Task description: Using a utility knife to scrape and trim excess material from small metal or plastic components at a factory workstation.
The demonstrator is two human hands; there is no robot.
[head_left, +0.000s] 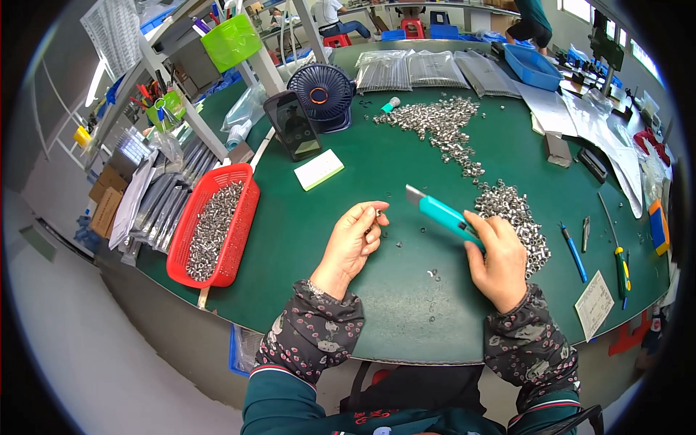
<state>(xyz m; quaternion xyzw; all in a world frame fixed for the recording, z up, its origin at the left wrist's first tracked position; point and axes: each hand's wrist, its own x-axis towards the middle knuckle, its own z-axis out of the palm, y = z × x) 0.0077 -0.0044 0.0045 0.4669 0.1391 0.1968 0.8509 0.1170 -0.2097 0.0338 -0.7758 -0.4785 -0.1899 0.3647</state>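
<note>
Left hand (349, 246) pinched on one small metal ring (378, 213); one teal knife (444, 216) gripped in the right hand (500, 262).
The ring is held at the fingertips, left of the knife's front end. Two heaps of similar pieces (513, 217) are spread on the green worktop (395, 326), one beside the right hand; more are held in one red basket (241, 243), farther left.

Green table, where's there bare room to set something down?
Bare: between red basket and left hand; between white pad and far heap. Crowded: by the right hand, with the near heap; right edge, with blue pen and screwdriver.
</note>
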